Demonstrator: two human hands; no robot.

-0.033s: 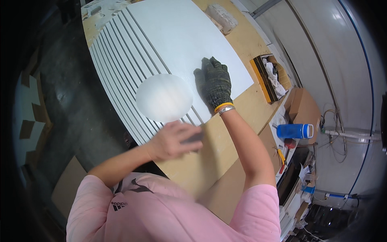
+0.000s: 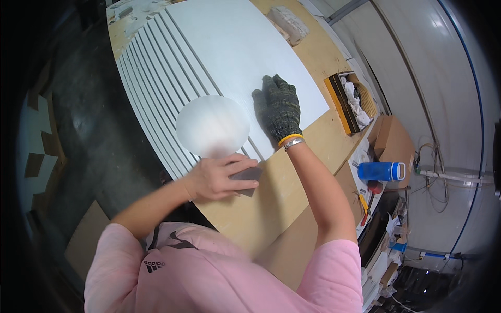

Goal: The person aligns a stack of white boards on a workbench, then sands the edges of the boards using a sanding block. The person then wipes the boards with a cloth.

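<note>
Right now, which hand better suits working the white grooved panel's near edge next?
Likely left: the bare left hand holds a grey flat block nearby; the dark-gloved right hand rests farther up the panel.

the white board (image 2: 250, 47) is bright, the fisheye corners black.

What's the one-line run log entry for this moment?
left hand: bare, gripping grey block | right hand: gloved, palm down on white panel | support: tan table | right side: blue bottle
</note>
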